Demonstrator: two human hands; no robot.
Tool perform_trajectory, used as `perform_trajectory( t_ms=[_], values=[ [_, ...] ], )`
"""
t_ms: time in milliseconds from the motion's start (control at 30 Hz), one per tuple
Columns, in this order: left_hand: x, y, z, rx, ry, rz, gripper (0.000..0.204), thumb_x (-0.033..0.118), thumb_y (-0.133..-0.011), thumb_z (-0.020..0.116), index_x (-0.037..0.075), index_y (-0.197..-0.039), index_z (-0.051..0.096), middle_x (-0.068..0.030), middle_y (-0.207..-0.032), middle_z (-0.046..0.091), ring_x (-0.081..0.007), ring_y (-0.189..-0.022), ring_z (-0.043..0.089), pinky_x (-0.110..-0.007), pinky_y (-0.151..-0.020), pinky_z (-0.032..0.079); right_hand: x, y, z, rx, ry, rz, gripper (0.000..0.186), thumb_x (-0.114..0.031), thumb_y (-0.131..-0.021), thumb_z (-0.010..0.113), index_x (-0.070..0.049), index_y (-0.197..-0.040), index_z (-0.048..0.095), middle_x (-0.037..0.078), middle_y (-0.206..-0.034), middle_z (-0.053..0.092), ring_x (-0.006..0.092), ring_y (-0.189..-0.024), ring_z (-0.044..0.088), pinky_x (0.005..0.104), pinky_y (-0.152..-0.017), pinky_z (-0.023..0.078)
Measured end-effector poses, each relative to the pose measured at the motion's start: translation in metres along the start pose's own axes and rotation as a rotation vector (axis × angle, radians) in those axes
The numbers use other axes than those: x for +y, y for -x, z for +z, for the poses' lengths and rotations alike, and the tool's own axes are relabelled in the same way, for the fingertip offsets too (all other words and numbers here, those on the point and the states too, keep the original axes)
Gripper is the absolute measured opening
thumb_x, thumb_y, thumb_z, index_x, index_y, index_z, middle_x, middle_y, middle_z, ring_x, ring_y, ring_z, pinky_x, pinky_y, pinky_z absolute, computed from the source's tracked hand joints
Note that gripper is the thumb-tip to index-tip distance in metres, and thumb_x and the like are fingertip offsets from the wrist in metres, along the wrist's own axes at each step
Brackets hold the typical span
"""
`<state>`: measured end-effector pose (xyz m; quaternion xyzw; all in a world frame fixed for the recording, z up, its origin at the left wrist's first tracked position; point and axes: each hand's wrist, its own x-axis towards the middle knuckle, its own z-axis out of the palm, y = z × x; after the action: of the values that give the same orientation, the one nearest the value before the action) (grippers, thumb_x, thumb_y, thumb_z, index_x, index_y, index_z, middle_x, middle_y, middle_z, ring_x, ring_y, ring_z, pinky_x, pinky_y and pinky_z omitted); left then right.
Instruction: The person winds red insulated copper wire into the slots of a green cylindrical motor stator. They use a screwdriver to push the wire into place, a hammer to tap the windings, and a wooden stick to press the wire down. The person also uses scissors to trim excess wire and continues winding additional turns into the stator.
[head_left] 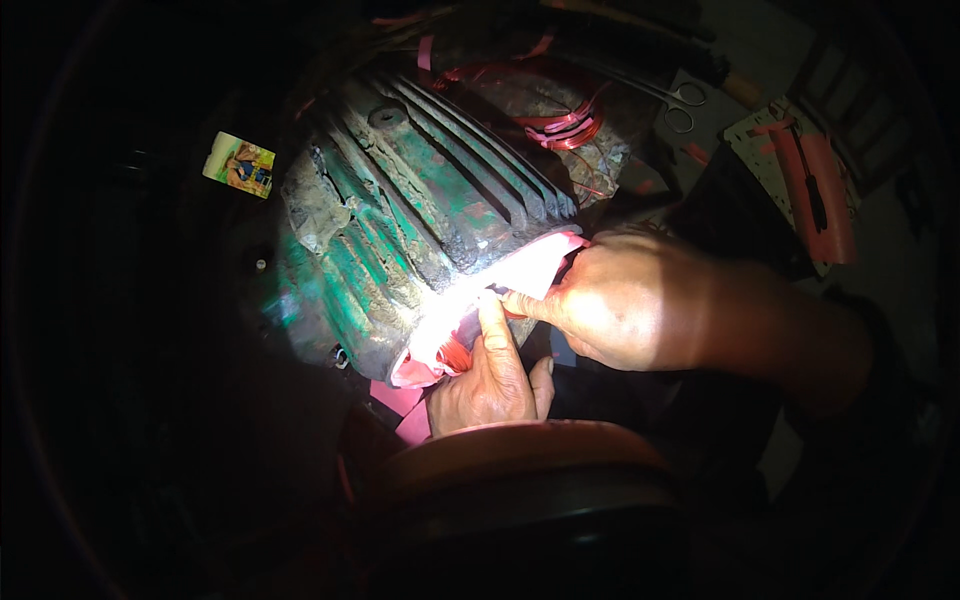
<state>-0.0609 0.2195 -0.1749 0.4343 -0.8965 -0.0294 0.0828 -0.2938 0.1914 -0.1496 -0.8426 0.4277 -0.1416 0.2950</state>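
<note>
Small colourful printed card (239, 164) far left in the dark. Ribbed green-painted metal motor housing (400, 220) centre. Left hand (490, 375) below its open end, fingers pressing pink insulation paper sheet (520, 275). Right hand (620, 300) pinching the same sheet. Steel scissors (675, 100) upper right.

The ribbed motor housing (420, 210) lies centre-left, both hands (610, 300) at its near open end on the insulation sheet (530, 268), scissors (680, 105) behind to the right.
</note>
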Motion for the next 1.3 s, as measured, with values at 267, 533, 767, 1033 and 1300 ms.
perform_trajectory(
  t_ms=[267,533,767,1033,1300],
  values=[
    [0.008,0.001,-0.012,-0.102,-0.072,-0.104,0.101,0.024,-0.087,0.086,-0.019,-0.159,0.031,-0.017,-0.078,0.071,-0.0351,-0.064,0.073,-0.045,-0.061,0.058,0.003,0.001,-0.001,0.04,-0.087,0.008,0.026,-0.005,-0.09,0.068,-0.007,-0.115,0.075,0.015,-0.105,0.079,0.0355,-0.102,0.077,0.0489,-0.092,0.061],
    [-0.004,0.003,-0.01,-0.103,0.232,-0.151,0.1,0.018,-0.086,0.086,-0.01,-0.164,0.031,-0.0095,-0.081,0.073,-0.031,-0.066,0.073,-0.042,-0.064,0.058,0.004,0.002,0.0,0.051,-0.085,-0.005,0.024,-0.005,-0.089,0.068,-0.006,-0.113,0.074,0.015,-0.102,0.078,0.0358,-0.101,0.076,0.0488,-0.09,0.061],
    [-0.01,0.001,-0.014,-0.088,0.022,-0.031,0.093,0.015,-0.087,0.083,-0.009,-0.163,0.035,-0.017,-0.074,0.071,-0.0365,-0.061,0.072,-0.046,-0.062,0.059,0.003,0.002,0.002,0.094,-0.031,-0.061,0.021,-0.008,-0.091,0.067,-0.005,-0.111,0.073,0.017,-0.097,0.077,0.0373,-0.095,0.076,0.05,-0.083,0.06],
    [-0.011,-0.001,-0.014,-0.061,-0.202,0.05,0.077,0.014,-0.089,0.08,-0.01,-0.155,0.049,-0.0174,-0.069,0.07,-0.0357,-0.057,0.071,-0.047,-0.056,0.058,-0.01,0.03,0.016,0.371,0.167,-0.131,0.026,-0.016,-0.105,0.056,0.002,-0.114,0.074,0.015,-0.081,0.074,0.0333,-0.076,0.074,0.0473,-0.071,0.059],
    [-0.021,0.0,-0.009,-0.053,-0.254,0.115,0.077,0.017,-0.089,0.081,-0.009,-0.154,0.051,-0.015,-0.067,0.07,-0.0321,-0.055,0.071,-0.044,-0.054,0.058,-0.019,0.021,0.032,0.352,0.05,0.007,0.028,-0.018,-0.105,0.057,0.0,-0.119,0.074,0.016,-0.084,0.074,0.0347,-0.076,0.074,0.048,-0.072,0.06]
  ],
)
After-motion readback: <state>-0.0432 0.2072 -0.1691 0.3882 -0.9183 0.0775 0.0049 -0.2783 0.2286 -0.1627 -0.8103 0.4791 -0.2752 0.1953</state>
